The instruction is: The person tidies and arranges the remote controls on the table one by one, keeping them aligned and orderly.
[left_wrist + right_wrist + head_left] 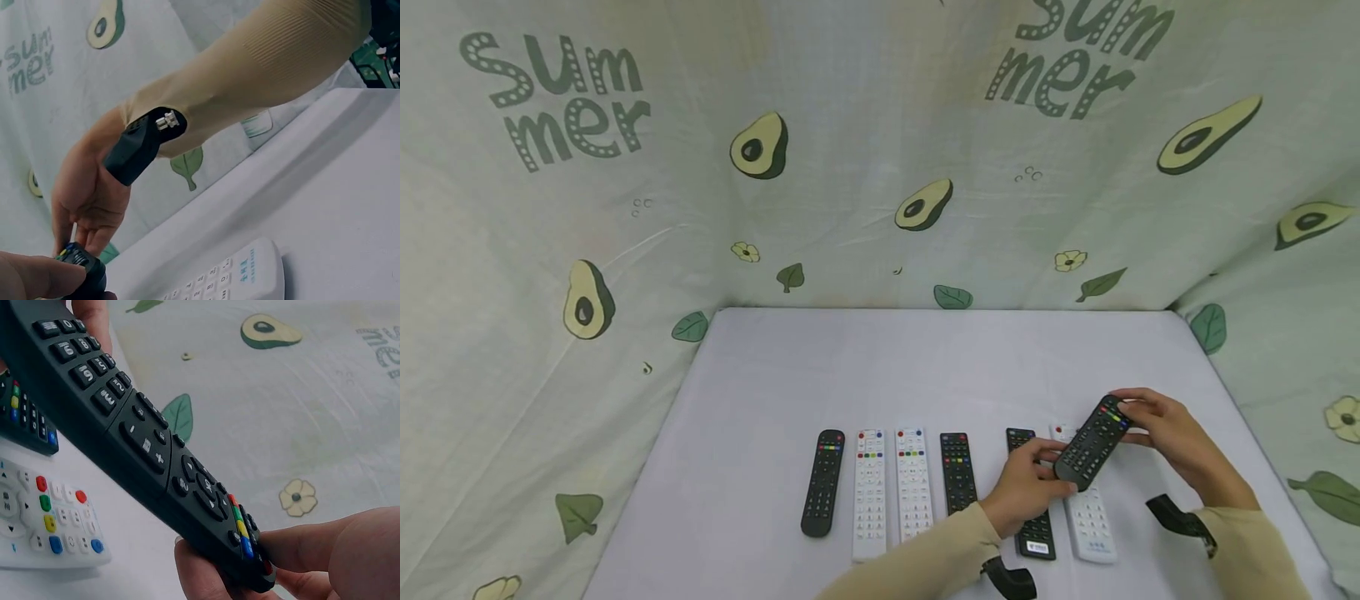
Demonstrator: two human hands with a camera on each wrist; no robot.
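Both hands hold a black remote control (1093, 443) up over the right part of the table, its buttons facing up. My left hand (1026, 487) pinches the lower end, while the right hand (1172, 437) grips the upper end near the coloured buttons. In the right wrist view the right thumb and fingers (300, 544) clasp that end of the remote (147, 447). The left wrist view shows left fingers (37, 275) on the other end. Below the held remote lies a white remote (1092, 525), partly covered; left of it, another black remote (1036, 533) is partly behind the left hand.
Farther left lie a black remote (823, 483), two white remotes, one (870, 492) beside the other (913, 479), and a black one (958, 471) partly behind the left forearm. A white cloth covers the table (760, 375). Patterned curtains (850, 108) surround it at the back and sides.
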